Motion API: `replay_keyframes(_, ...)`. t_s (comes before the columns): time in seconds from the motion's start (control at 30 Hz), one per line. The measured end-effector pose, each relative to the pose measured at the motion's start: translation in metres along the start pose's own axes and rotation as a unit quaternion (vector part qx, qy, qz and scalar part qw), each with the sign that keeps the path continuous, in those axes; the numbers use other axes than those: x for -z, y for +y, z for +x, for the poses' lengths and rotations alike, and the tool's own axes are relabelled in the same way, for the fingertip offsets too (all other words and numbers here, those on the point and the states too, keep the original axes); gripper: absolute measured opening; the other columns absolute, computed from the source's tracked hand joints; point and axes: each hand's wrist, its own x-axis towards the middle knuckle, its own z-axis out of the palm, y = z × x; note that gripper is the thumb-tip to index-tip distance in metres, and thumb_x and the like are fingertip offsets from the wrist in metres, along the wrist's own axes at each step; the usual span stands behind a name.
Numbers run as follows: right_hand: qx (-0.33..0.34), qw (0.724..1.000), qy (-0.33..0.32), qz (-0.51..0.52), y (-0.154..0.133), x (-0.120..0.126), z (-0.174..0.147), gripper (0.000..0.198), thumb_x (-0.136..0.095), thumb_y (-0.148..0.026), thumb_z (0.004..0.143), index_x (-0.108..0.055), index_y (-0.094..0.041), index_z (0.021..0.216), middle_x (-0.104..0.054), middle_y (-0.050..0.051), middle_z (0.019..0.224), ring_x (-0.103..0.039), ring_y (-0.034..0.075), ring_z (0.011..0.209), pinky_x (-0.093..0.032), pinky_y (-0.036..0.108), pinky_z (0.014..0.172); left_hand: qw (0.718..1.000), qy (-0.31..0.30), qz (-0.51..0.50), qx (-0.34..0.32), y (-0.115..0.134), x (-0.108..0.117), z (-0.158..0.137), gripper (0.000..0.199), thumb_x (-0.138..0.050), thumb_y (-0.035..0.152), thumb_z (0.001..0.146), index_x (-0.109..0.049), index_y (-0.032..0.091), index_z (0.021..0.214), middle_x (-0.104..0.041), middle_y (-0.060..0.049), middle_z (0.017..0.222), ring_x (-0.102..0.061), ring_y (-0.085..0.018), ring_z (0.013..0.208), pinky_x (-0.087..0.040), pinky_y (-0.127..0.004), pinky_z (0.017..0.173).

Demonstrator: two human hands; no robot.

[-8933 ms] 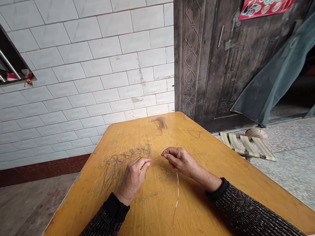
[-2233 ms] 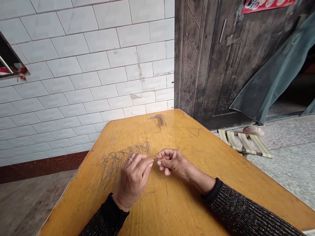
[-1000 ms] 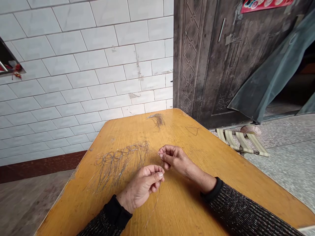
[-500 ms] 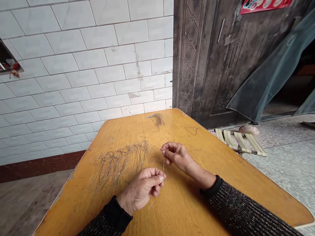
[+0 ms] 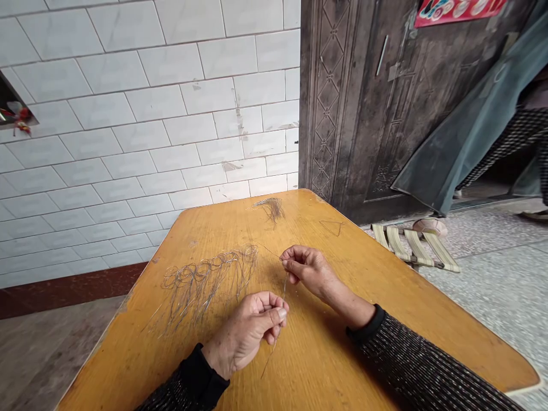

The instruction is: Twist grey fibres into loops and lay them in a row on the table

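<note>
Plainly, in the head view, the left hand [image 5: 246, 331] and right hand [image 5: 309, 271] sit apart over the middle of the desk [image 5: 222, 228], each pinched on one thin wire [image 5: 285, 290], the right one farther up the desk. A row of looped wires [image 5: 205, 279] lies on the desk's left part, a wire bundle [image 5: 273, 210] close to its far edge, a bent wire [image 5: 333, 225] near its right edge. Open wood spreads between the right hand and that edge; a strapped stool [image 5: 418, 248] stands just beyond it. The desk's near edge runs out of view. Each grip hides some wire; whether its faint upper end touches the loops, I cannot tell. Beyond the desk's right side, a curtain [image 5: 466, 142] partly covers a cut-off person [image 5: 528, 128].
</note>
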Motion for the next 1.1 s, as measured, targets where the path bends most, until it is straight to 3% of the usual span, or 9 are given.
replay_keyframes(0.2,0.009,0.999,0.036,-0.001,0.0,0.008,0.005,0.008,-0.056,-0.023,0.064,-0.051,-0.017,0.065,-0.046,-0.006,0.042,-0.042,0.006,0.034,-0.032,0.02,0.038,0.999,-0.031,0.006,0.027,-0.002,0.0,-0.002,0.024,-0.066,0.03,0.067,-0.049,0.015,0.074,-0.05,0.004,0.06,-0.036,-0.003,0.043,-0.024,-0.017,0.041)
replay_keyframes(0.67,0.015,0.998,0.059,-0.026,0.004,0.018,0.011,0.008,-0.055,-0.023,0.064,-0.051,-0.017,0.064,-0.047,-0.006,0.043,-0.044,0.007,0.035,-0.033,0.021,0.039,0.998,-0.035,0.033,0.027,-0.003,-0.002,-0.006,0.024,-0.063,0.035,0.072,-0.05,0.014,0.076,-0.05,0.004,0.062,-0.039,-0.003,0.046,-0.025,-0.017,0.042)
replay_keyframes(1.1,0.015,0.996,0.064,-0.059,0.007,0.022,0.014,0.005,-0.052,-0.022,0.066,-0.051,-0.016,0.066,-0.048,-0.005,0.041,-0.044,0.007,0.035,-0.034,0.021,0.04,0.992,-0.018,0.124,0.027,0.005,-0.005,-0.007,0.019,-0.058,0.032,0.071,-0.051,0.014,0.077,-0.05,0.004,0.061,-0.038,-0.004,0.046,-0.024,-0.018,0.042)
